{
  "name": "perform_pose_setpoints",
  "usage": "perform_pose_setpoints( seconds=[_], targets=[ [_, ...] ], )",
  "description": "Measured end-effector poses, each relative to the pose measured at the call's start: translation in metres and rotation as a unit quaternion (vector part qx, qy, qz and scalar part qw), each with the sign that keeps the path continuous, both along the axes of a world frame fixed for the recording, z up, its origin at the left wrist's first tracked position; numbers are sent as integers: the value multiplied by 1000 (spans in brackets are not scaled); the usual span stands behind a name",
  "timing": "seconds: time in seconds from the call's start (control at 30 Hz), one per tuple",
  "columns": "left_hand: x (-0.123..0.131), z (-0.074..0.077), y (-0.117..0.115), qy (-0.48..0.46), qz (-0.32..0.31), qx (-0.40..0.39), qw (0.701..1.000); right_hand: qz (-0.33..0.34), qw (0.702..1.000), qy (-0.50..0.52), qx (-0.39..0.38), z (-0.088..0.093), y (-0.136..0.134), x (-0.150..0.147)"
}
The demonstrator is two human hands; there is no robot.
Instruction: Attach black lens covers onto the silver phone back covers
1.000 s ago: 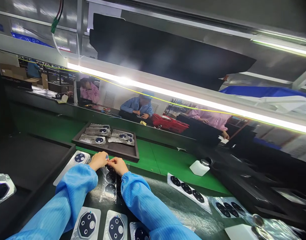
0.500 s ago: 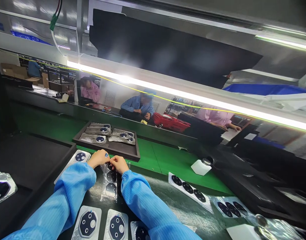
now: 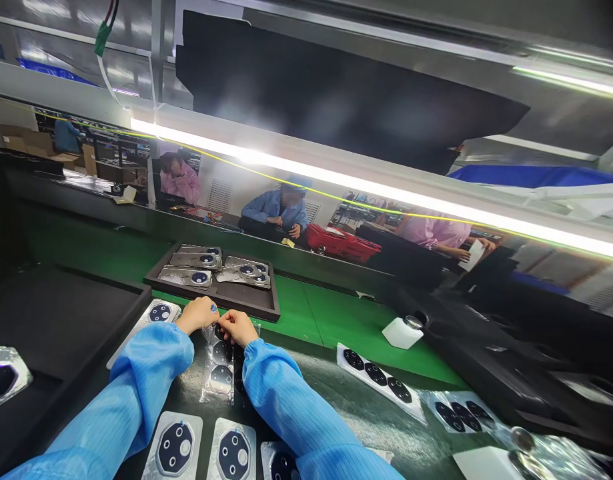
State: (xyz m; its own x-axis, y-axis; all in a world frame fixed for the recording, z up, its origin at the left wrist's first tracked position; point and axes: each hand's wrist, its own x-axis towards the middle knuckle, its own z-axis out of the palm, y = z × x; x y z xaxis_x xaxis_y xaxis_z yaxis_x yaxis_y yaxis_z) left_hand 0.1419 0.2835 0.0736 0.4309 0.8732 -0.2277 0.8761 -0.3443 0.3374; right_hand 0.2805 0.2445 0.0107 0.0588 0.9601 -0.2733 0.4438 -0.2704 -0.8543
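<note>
My left hand [image 3: 199, 316] and my right hand [image 3: 237, 327] meet at the far end of a clear film strip [image 3: 219, 393] carrying round black lens covers. Thumb and fingertips of the right hand are pinched together at the strip's top disc. The left hand is curled over the same end, a small blue piece by its knuckle; its fingertips are partly hidden. Silver phone back panels with dark camera rings lie nearby: one panel [image 3: 173, 445] and another panel [image 3: 232, 451] in front, a third [image 3: 281, 461] partly under my right sleeve, and a stack [image 3: 145, 333] beyond my left sleeve.
A dark tray [image 3: 243, 305] at the back holds several panels. Right of my arm lie a white strip of black discs [image 3: 381, 383] and a filmed strip [image 3: 463, 416]. A white bottle [image 3: 403, 333] stands farther back. At left is a black tray [image 3: 81, 313]. Co-workers sit beyond the partition.
My hands stay at the strip's far end with barely any movement. Behind the partition, the co-worker at right has raised a white sheet.
</note>
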Motion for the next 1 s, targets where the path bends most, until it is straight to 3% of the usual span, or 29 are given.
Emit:
perform_pose_setpoints(
  seconds=[0.23, 0.57, 1.0],
  targets=[
    [-1, -8, 6, -1, 48, 25, 999, 3, 1000, -14, -14, 1, -11, 2],
    [-4, -1, 2, -41, -38, -19, 998, 8, 1000, 11, -9, 1, -15, 9],
    [0, -6, 3, -38, -41, -18, 998, 11, 1000, 26, 7, 0, -16, 10]
  ],
)
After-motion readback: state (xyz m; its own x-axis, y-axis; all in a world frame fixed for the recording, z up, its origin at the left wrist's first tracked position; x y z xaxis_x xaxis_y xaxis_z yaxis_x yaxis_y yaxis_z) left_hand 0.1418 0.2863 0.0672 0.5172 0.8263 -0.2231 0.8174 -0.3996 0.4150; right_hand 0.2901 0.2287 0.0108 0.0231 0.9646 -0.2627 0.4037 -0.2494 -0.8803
